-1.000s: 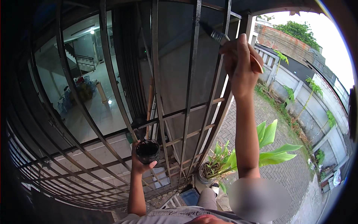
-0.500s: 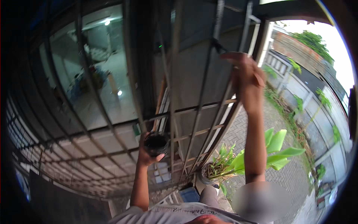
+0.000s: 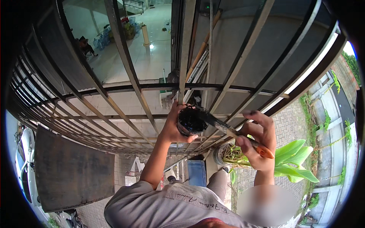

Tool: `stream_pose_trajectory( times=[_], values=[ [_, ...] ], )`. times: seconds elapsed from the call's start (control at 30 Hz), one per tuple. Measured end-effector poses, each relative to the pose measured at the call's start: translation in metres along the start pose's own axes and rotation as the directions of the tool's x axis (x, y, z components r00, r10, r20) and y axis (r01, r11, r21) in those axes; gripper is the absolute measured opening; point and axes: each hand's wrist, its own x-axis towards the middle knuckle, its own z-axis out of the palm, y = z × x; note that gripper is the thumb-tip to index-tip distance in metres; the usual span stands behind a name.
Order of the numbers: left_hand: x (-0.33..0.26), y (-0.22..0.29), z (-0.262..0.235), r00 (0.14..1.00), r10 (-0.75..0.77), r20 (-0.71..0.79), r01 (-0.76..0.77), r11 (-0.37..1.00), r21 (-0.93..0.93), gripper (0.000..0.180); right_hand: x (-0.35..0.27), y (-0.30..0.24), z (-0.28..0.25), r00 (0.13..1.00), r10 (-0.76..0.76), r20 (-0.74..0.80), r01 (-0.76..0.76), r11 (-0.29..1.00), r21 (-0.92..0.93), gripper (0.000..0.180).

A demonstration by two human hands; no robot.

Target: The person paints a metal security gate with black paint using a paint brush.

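Note:
My left hand (image 3: 173, 125) is wrapped round a small tub (image 3: 183, 131), its rim and sides smeared black. Dark, wet-looking black paint (image 3: 191, 121) fills the tub's inside. Between the fingers of my right hand (image 3: 263, 142) is a paintbrush (image 3: 227, 130) with an orange handle end. Its blackened bristles lie over the tub's right rim; whether they touch the paint I cannot tell. Just beyond both hands stands a metal grille (image 3: 131, 72) of upright bars and cross rails, some parts dark and others bare brownish.
Beside the grille's right end a potted plant (image 3: 291, 161) spreads broad green leaves. A dark flat panel (image 3: 74, 171) is at lower left, near a white vehicle (image 3: 26, 163). A blue rectangular object (image 3: 196, 173) lies below the hands. Poles (image 3: 201, 57) lean behind the bars.
My right hand has come down from the upper grille bars to the tub, bringing the brush to its rim. The tub now appears farther right and higher, and the view has shifted.

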Motion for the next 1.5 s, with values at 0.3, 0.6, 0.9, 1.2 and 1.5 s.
stream_pose_trajectory(
  times=[0.3,0.6,0.9,1.2,1.5],
  values=[
    [0.007,0.01,-0.002,0.987,0.16,-0.019,-0.155,0.974,0.165,0.095,0.029,0.033,-0.01,0.935,-0.057,0.351,0.15,0.959,-0.242,0.023],
    [0.01,0.007,-0.018,0.974,0.107,0.197,-0.147,0.969,0.2,0.105,0.049,0.034,-0.009,0.812,0.129,0.569,0.068,0.948,-0.311,0.023],
    [0.01,0.003,-0.019,0.969,0.161,0.188,-0.203,0.952,0.231,0.106,0.049,0.055,0.015,0.782,-0.144,0.606,0.397,0.865,-0.306,0.02],
    [-0.015,-0.015,-0.024,0.864,-0.486,0.131,0.495,0.867,-0.05,0.094,0.055,0.053,0.02,0.73,-0.115,0.673,0.489,0.776,-0.398,0.026],
    [-0.017,-0.027,-0.026,0.965,-0.203,0.165,0.217,0.973,-0.071,0.09,0.057,0.05,0.011,0.764,-0.147,0.628,0.473,0.789,-0.392,0.027]
  ],
)
